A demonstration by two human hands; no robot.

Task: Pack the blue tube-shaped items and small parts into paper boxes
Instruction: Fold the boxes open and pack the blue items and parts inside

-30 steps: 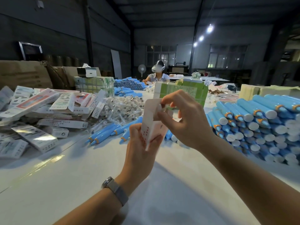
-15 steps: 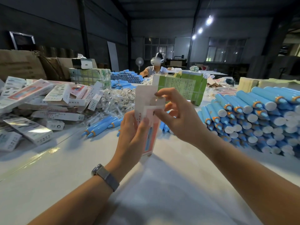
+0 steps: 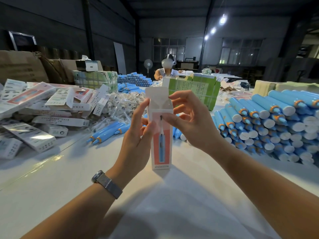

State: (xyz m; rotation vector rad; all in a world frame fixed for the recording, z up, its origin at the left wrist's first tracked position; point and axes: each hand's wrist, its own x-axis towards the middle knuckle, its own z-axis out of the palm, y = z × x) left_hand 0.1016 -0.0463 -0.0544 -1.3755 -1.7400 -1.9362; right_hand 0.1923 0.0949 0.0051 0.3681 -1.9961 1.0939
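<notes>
Bare white tabletop (image 3: 51,187) lies open around the upright white-and-coral paper box (image 3: 161,135), with the stacked blue plastic tubes (image 3: 269,121) well right and flattened cartons (image 3: 43,109) piled left. The left hand (image 3: 136,135) grips its side; right hand (image 3: 193,121) pinches its raised top flaps

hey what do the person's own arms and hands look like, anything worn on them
Both forearms are bare with no sleeves in view. The left wrist wears a watch with a dark rounded case on a grey woven mesh band. The left hand and right hand show no gloves or rings.
</notes>
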